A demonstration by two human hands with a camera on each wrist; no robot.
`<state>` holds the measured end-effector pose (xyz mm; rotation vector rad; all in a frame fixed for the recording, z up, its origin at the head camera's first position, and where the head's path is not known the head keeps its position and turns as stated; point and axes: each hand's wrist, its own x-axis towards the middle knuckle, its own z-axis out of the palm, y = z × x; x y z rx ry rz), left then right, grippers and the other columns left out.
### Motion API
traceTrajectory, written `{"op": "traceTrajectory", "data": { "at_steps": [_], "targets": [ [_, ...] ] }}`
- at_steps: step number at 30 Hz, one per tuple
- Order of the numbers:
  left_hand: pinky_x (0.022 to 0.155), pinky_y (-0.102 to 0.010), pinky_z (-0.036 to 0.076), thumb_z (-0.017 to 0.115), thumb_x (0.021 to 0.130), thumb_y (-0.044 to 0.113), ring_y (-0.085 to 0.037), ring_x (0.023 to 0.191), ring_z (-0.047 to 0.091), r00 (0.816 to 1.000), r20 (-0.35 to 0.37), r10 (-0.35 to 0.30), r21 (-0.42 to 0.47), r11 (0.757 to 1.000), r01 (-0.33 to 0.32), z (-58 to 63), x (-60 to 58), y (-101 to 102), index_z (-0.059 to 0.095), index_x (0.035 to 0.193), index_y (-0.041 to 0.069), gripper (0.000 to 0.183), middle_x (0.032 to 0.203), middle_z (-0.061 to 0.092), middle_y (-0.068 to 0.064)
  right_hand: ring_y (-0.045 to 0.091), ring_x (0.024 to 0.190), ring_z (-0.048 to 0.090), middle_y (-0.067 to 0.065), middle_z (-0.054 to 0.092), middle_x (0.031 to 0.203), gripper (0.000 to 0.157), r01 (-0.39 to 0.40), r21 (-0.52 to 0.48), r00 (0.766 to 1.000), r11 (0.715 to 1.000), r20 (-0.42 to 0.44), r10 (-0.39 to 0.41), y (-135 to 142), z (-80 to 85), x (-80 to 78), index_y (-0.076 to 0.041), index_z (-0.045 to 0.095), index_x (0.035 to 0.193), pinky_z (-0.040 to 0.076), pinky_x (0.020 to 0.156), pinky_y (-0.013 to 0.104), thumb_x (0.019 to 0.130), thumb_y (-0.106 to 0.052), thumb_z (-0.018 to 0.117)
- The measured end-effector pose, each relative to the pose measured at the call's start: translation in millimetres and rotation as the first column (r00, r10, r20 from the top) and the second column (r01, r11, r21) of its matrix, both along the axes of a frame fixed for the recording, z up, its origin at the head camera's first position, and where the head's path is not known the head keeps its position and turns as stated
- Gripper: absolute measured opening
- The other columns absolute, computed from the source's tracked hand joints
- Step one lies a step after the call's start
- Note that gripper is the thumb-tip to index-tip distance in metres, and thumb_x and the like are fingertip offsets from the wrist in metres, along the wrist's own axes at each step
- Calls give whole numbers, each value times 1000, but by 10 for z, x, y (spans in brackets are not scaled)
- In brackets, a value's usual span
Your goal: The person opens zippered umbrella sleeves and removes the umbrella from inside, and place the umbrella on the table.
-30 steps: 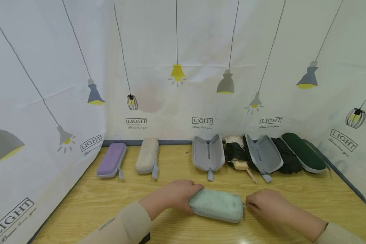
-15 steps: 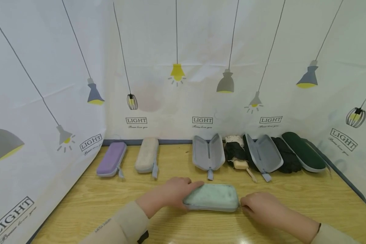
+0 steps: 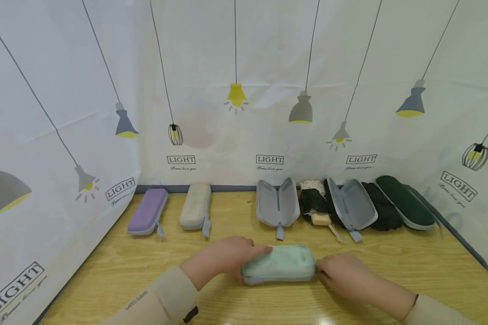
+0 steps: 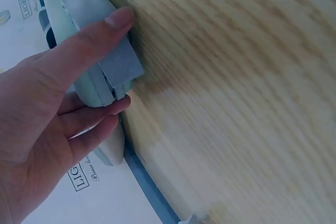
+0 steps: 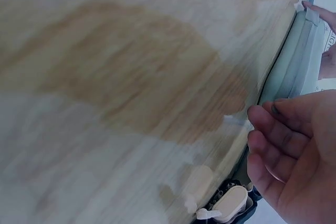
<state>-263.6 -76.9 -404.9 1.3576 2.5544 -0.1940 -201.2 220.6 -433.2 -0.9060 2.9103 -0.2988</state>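
Observation:
A mint-green zippered case with a grey lower half lies closed near the front of the wooden table. My left hand grips its left end. In the left wrist view the thumb lies across a grey fabric tab there, with the other fingers round the opposite side. At the case's right end my right hand has thumb and index finger pinched together. In the right wrist view a small dark zipper pull shows between those fingertips, mostly hidden; the remaining fingers are loosely curled.
Along the back stand a purple case, a beige case, an opened grey-lined case, a second opened case and a dark green case. Between them lie a black bundle and black cloth. A printed sheet hangs behind.
The mint case has shifted left and slightly away from me, turning a little straighter, with both hands moving along with it. The row at the back stays as it was.

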Motion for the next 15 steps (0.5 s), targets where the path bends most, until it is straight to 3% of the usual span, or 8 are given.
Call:
{"op": "traceTrajectory", "data": {
  "at_steps": [4, 9, 15],
  "targets": [
    [77, -27, 49, 91, 62, 47, -10, 80, 57, 999, -51, -12, -8, 1000, 12, -16, 46, -59, 30, 150, 33, 107, 97, 60, 3, 4, 55, 46, -13, 50, 64, 21, 34, -3, 999, 999, -21, -34, -78, -24, -51, -21, 57, 73, 38, 49, 31, 89, -13, 69],
    [61, -27, 44, 86, 64, 55, -8, 64, 48, 999, -36, -39, -50, 998, 37, -16, 96, -107, 17, 151, 51, 112, 76, 51, 6, 6, 52, 42, -11, 46, 61, 26, 55, -3, 997, 998, -49, -55, -169, -48, -137, -20, 53, 69, 36, 49, 31, 90, -12, 68],
    [50, -26, 38, 81, 67, 63, -9, 56, 43, 996, -81, -42, -82, 996, 35, -50, 114, -137, 15, 152, 51, 108, 64, 44, 6, 7, 52, 44, -10, 48, 60, 26, 69, -13, 994, 998, -79, -70, -249, -33, -216, -19, 55, 67, 39, 50, 32, 90, -13, 68]
  ]
}}
